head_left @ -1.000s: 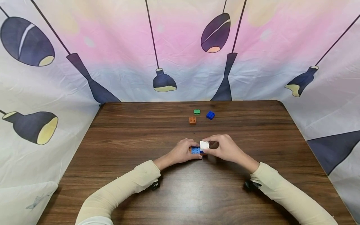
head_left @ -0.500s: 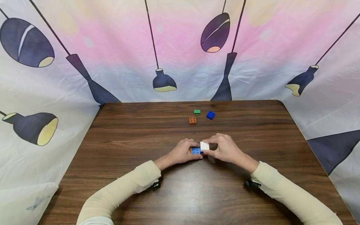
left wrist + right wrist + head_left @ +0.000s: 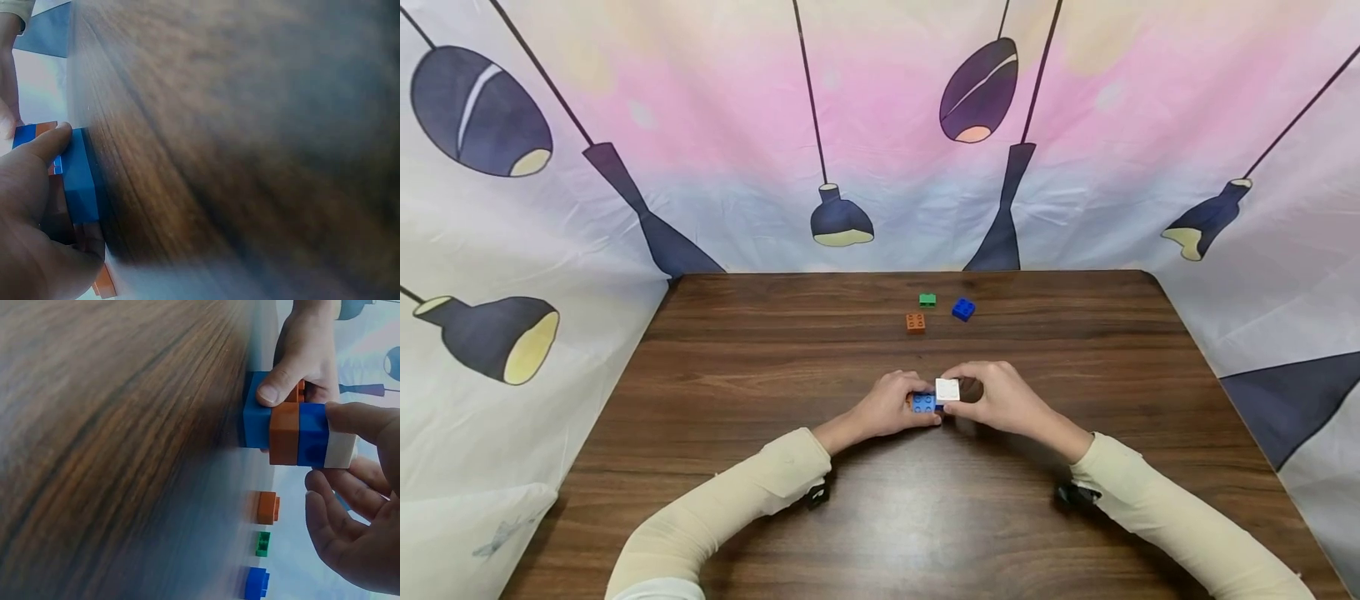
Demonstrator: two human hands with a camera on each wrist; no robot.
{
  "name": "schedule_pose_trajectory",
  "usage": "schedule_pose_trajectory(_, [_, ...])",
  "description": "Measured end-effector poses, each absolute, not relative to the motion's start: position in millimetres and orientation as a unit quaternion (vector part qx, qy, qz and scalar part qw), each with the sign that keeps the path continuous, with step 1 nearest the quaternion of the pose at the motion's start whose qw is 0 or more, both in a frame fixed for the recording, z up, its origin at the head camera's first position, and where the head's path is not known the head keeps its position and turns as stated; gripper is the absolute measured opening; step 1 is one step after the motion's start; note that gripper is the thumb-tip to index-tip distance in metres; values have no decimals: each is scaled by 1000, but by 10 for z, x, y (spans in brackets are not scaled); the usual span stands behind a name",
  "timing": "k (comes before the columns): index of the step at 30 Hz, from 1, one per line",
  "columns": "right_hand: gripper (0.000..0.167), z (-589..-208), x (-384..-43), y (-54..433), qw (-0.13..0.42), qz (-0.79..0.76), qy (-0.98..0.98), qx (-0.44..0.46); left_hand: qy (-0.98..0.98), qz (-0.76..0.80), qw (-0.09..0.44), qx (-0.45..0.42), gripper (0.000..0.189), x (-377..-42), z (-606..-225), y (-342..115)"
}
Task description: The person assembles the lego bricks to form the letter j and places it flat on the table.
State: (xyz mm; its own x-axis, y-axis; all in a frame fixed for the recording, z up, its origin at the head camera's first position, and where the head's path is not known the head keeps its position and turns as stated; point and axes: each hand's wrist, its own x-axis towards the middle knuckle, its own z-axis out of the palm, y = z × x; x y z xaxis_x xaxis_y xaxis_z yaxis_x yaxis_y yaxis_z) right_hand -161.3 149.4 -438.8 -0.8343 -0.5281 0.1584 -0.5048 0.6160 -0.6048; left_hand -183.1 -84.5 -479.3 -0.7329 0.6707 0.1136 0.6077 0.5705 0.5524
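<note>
A stack of toy building bricks stands on the table between the two hands. Low in it is a blue brick [image 3: 255, 419], then an orange brick [image 3: 284, 437], a darker blue brick [image 3: 313, 434] and, uppermost, a white brick [image 3: 947, 390]. Beside the white one, in the head view, a light blue brick [image 3: 923, 403] shows its studs. My left hand [image 3: 891, 407] grips the lower bricks, thumb on the near side. Between thumb and fingers, my right hand [image 3: 1003, 400] pinches the white brick at the top. Fingers partly hide the bricks on the left.
Farther back on the wooden table [image 3: 760, 333] lie a loose orange brick [image 3: 915, 323], a small green brick [image 3: 927, 300] and a blue brick [image 3: 963, 309]. A printed cloth [image 3: 895, 125] hangs behind the table and along its sides.
</note>
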Motion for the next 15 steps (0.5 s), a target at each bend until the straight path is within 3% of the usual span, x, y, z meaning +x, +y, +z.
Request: schedule_pose_trajectory(15, [37, -4282, -1748, 1597, -5, -389, 881, -270, 885, 290, 55, 361, 47, -1848, -4808, -843])
